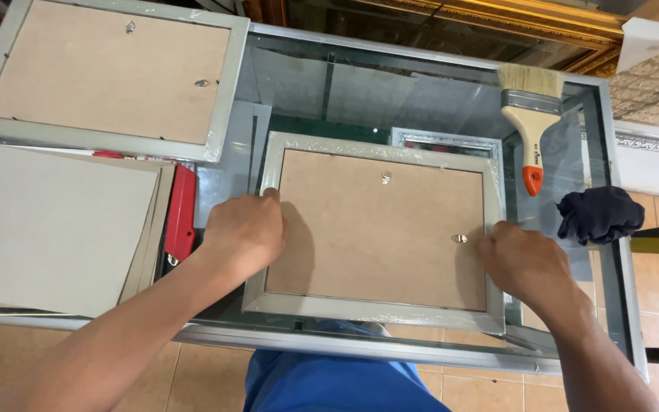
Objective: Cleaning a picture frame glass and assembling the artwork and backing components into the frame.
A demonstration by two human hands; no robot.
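Picture frame (379, 229): lies face down in front of you on the glass table, brown backing board up, silver-grey moulding wrapped in clear film; two small metal hangers show on the board, one near the top middle, one near the right edge.
Glass table (451, 84): your work surface, metal-edged and see-through, with another ornate silver frame visible beneath the glass behind your frame.
Cardboard sheets (51, 225): a stack of plain grey-brown boards sits at your left, overhanging the near edge of the table.
Second frame (108, 72): same kind, also back up, rests at the far left, partly over the cardboard stack.
Your left hand (244, 233): curled closed over the left rail of the frame, fingers pressing on the moulding near its upper corner.
Your right hand (524, 259): closed in a loose fist against the right rail, knuckles up, touching the frame's outer edge.
Paintbrush (532, 114): pale bristles, wooden handle with an orange tip, lies at the far right, well apart from your hands.
Dark cloth (600, 214): bunched at the table's right edge, near your right hand.
Red tool (181, 214): lies between the cardboard and your left hand.
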